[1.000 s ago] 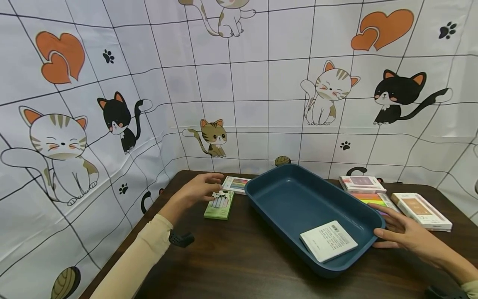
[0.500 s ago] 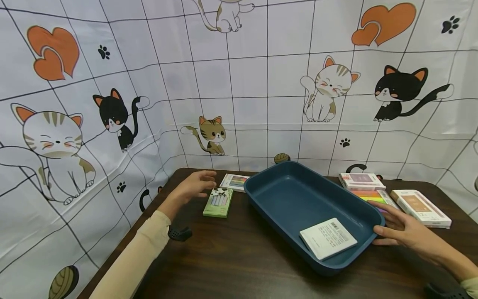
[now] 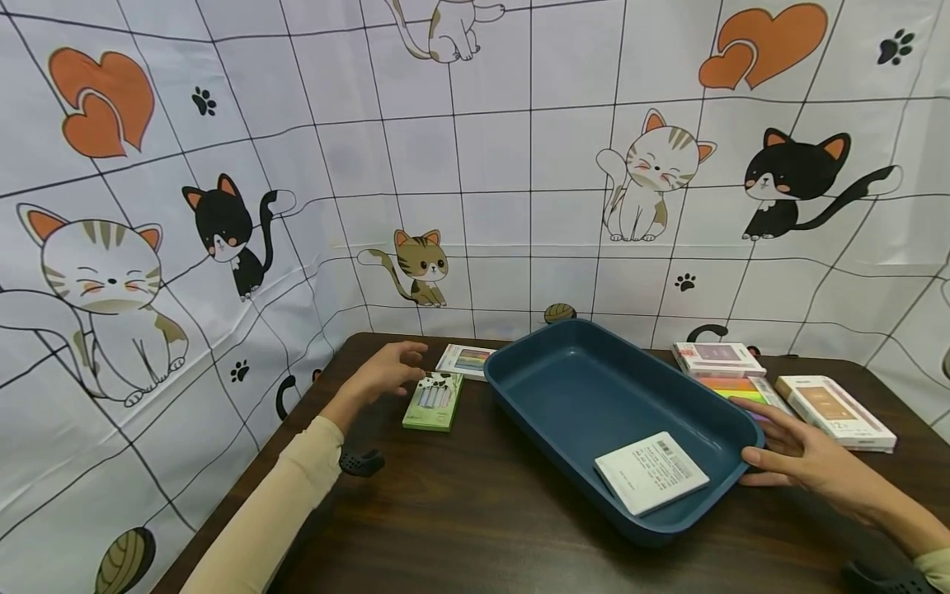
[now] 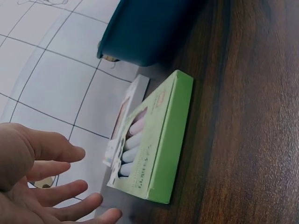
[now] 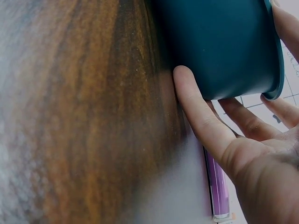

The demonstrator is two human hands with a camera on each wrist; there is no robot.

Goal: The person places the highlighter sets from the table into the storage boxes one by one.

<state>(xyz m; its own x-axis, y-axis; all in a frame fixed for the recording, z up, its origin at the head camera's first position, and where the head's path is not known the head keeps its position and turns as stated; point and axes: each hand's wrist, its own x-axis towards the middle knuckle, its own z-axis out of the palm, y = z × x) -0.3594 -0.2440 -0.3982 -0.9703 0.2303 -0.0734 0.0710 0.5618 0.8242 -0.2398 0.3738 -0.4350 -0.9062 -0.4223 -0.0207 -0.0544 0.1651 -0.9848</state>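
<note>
My left hand (image 3: 384,371) hovers just behind and left of a flat green box (image 3: 434,402), its fingers loosely spread and apart from it. Through the window of that box, seen close in the left wrist view, pale pink and whitish chalk-like sticks (image 4: 133,142) show. A deep blue tray (image 3: 579,379) stands on the table, and one white printed box (image 3: 651,472) lies in its near right part. At the tray's right end my right hand (image 3: 805,462) touches the outer wall with extended fingers; in the right wrist view its fingers (image 5: 201,109) spread along that wall.
Behind the green box lies a white box with a rainbow window (image 3: 466,361). Right of the tray are a pinkish white box (image 3: 717,360), a rainbow-striped pack (image 3: 735,389) partly covered by the right hand, and a white-and-tan box (image 3: 837,412). A cat-patterned curtain (image 3: 490,223) borders the table.
My left hand has drawn slightly left, away from the green box, which shows more fully. The right hand keeps its place at the tray. The head view has shifted a little.
</note>
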